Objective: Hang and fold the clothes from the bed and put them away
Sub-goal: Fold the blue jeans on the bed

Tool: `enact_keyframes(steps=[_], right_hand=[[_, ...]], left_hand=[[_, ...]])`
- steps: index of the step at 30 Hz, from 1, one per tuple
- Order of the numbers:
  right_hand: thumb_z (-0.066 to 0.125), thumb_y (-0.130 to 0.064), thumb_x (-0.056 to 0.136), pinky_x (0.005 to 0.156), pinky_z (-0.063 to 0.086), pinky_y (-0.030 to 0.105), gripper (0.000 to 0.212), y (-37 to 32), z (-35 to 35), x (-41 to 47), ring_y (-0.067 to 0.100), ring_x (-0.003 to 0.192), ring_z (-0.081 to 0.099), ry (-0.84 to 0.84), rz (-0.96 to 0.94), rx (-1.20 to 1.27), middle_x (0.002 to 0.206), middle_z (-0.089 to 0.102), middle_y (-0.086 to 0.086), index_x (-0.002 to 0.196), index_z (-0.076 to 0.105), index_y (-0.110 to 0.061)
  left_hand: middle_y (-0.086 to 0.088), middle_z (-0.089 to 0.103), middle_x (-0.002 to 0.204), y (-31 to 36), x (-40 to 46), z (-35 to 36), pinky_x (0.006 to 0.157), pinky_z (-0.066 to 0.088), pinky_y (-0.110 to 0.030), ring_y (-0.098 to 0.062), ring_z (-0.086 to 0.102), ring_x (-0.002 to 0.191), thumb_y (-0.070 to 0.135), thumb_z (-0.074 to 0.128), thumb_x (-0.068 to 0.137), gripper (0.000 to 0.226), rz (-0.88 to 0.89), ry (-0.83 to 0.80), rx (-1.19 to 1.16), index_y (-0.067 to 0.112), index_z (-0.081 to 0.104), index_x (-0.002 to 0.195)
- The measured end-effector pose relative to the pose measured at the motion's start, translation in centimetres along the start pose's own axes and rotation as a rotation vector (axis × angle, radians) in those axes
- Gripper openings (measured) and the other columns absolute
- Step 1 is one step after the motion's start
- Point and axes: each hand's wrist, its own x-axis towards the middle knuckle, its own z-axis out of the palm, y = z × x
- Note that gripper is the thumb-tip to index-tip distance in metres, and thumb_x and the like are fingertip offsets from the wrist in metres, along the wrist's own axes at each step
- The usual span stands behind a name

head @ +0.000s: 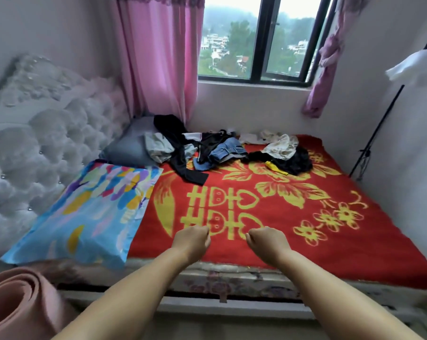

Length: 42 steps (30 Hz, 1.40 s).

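A heap of clothes lies at the far side of the bed under the window: a black garment, blue denim, a grey-white piece, a cream garment on another black one with a yellow bit. The bed carries a red blanket with yellow patterns. My left hand and my right hand hover over the blanket's near part, both curled into fists and holding nothing, well short of the clothes.
A colourful blue pillow lies at the left by the white tufted headboard, a grey pillow behind it. A pink rolled mat sits at bottom left. A black stand with a white garment is at the right wall.
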Motion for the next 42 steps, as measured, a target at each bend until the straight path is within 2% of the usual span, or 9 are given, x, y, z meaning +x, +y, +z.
enact_keyframes(steps=[5,8,18,24,28,32,36,39,42], right_hand=[[0.031,-0.036,0.103,0.057,0.040,0.028,0.043,5.0,-0.5,7.7,0.019,0.065,0.051,0.006,0.120,0.027,0.070,0.050,-0.004,0.061,0.032,-0.023],[0.034,-0.036,0.102,0.055,0.040,0.029,0.041,7.5,-0.4,10.9,0.022,0.070,0.059,0.005,0.201,0.050,0.072,0.055,-0.003,0.064,0.039,-0.020],[0.035,-0.037,0.100,0.057,0.034,0.028,0.040,16.4,4.1,19.6,0.023,0.080,0.063,-0.098,0.347,0.099,0.076,0.057,-0.003,0.064,0.035,-0.021],[0.035,-0.037,0.100,0.060,0.036,0.028,0.038,23.3,6.9,29.8,0.022,0.078,0.059,-0.184,0.292,0.154,0.082,0.062,-0.002,0.065,0.036,-0.022],[0.034,-0.037,0.100,0.059,0.033,0.028,0.038,27.1,11.6,36.0,0.018,0.069,0.048,-0.250,0.237,0.237,0.067,0.046,-0.008,0.064,0.034,-0.022],[0.035,-0.036,0.099,0.063,0.034,0.027,0.034,30.0,17.0,41.0,0.023,0.086,0.062,-0.344,0.224,0.293,0.091,0.066,0.000,0.069,0.040,-0.022],[0.035,-0.034,0.099,0.062,0.033,0.028,0.039,30.8,23.0,45.7,0.022,0.089,0.063,-0.385,0.221,0.332,0.089,0.066,-0.002,0.061,0.031,-0.024],[0.035,-0.029,0.099,0.065,0.040,0.031,0.027,30.5,27.8,49.3,0.021,0.097,0.059,-0.387,0.220,0.394,0.090,0.057,-0.004,0.078,0.049,-0.022],[0.036,-0.029,0.100,0.085,0.045,0.032,0.028,29.5,33.0,53.7,0.018,0.113,0.050,-0.323,0.202,0.362,0.118,0.054,-0.003,0.118,0.056,-0.021]], left_hand=[[-0.005,0.062,0.103,-1.3,10.8,-0.9,0.062,0.038,-0.031,-0.028,0.061,0.090,0.033,0.036,0.099,0.029,0.031,0.009,-0.009,0.014,0.057,0.100],[-0.006,0.062,0.104,-1.9,16.1,-1.3,0.065,0.040,-0.033,-0.030,0.060,0.093,0.031,0.036,0.099,0.026,0.041,-0.032,-0.010,0.013,0.054,0.097],[-0.001,0.062,0.091,-0.4,29.1,2.5,0.057,0.042,-0.032,-0.022,0.059,0.077,0.027,0.035,0.099,0.026,0.052,-0.158,-0.066,0.013,0.056,0.094],[-0.003,0.063,0.094,0.4,39.0,5.6,0.061,0.046,-0.034,-0.020,0.059,0.079,0.026,0.036,0.099,0.026,-0.026,-0.193,-0.120,0.012,0.058,0.099],[0.003,0.062,0.090,-0.8,44.8,9.7,0.053,0.042,-0.027,-0.018,0.061,0.078,0.026,0.036,0.099,0.025,-0.166,-0.268,-0.111,0.016,0.059,0.100],[0.006,0.058,0.085,-2.0,49.3,13.9,0.048,0.034,-0.025,-0.013,0.052,0.066,0.025,0.036,0.099,0.025,-0.242,-0.323,-0.111,0.017,0.059,0.103],[0.001,0.063,0.100,-4.3,54.0,18.1,0.067,0.052,-0.034,-0.018,0.060,0.082,0.024,0.037,0.099,0.026,-0.174,-0.409,-0.071,0.015,0.059,0.110],[0.002,0.063,0.104,-7.5,58.2,21.1,0.070,0.050,-0.034,-0.019,0.060,0.089,0.024,0.037,0.099,0.025,-0.166,-0.418,-0.046,0.017,0.058,0.110],[0.000,0.063,0.103,-10.9,63.5,24.4,0.068,0.047,-0.034,-0.023,0.061,0.091,0.022,0.037,0.097,0.022,-0.169,-0.370,-0.021,0.016,0.058,0.104]])
